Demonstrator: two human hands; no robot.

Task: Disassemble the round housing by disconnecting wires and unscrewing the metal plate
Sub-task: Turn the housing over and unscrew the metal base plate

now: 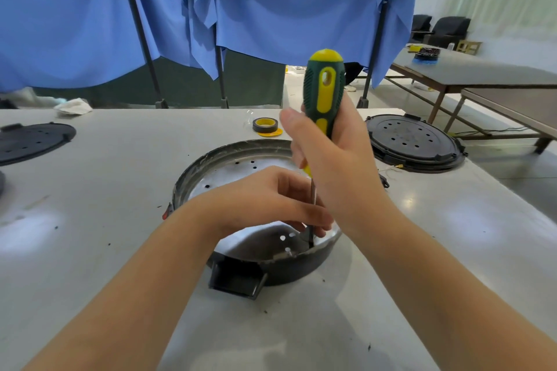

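The round black plastic housing (280,275) sits on the pale grey table (391,295) directly in front of me, its shiny perforated metal plate (241,173) lying flat inside the rim. A square black tab sticks out of the housing's near edge, towards me.

My right hand (328,159) is wrapped round the lower part of a green and yellow-handled screwdriver (324,90), fingers curled fully about the grip and thumb pressed to its left side. The tool stands nearly upright, its long axis running almost straight down, with the yellow cap at the top and the thin dark shaft dropping to the near right part of the plate, close to the rim. The tip appears to meet the plate there, though the screw itself is too small and shadowed for me to make out.

My left hand (265,202) reaches in from the left, across the plate, and its fingers (304,215) are curled closely about the shaft just above the tip, steadying it. This hand is the nearer to the screw point; the right sits directly above it on the same line.

I judge the coming turn depends on keeping the shaft upright over that spot.

Further back on the table lie a roll of black tape (265,125) and two black perforated round covers, one to the right (414,141) and one to the far left (33,140). Blue cloth (241,3) hangs behind.
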